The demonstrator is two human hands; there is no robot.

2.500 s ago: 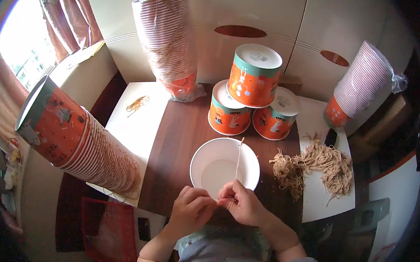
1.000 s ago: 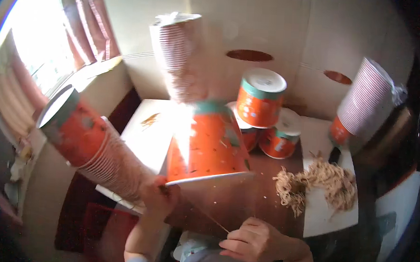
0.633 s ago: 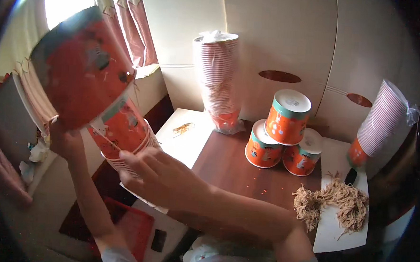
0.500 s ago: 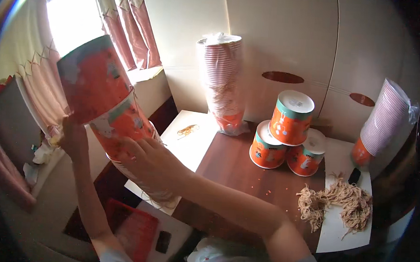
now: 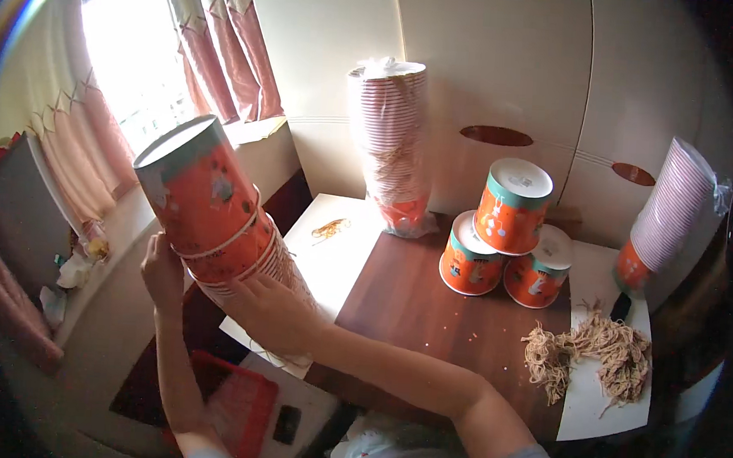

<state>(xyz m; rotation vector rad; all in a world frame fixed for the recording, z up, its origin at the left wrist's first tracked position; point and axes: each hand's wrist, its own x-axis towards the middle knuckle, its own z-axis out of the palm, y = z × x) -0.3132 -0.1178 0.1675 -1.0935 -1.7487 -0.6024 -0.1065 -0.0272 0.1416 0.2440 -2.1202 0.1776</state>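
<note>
A tall leaning stack of nested, upside-down paper buckets (image 5: 289, 283) stands in front of me on the left. On its top sits an orange paper bucket (image 5: 202, 195) with a teal band and a white base facing up. My left hand (image 5: 164, 270) is curled against the left side of this top bucket's lower rim. Lower down, my right hand (image 5: 267, 307) is wrapped on the near side of the stack, its fingers over the white rims; the fingertips are partly hidden. A thin string shows low on the stack.
Three upturned orange buckets (image 5: 513, 208) form a pyramid on the brown table (image 5: 396, 301). Plastic-wrapped bucket stacks stand at the back (image 5: 388, 139) and far right (image 5: 670, 212). Tan strings (image 5: 613, 354) lie in a heap at right. Yellowish bands (image 5: 331, 228) rest on a white board.
The top bucket has come down over the stack, moving lower and slightly right. My left hand has gone down with it; my right hand has shifted lower along the stack.
</note>
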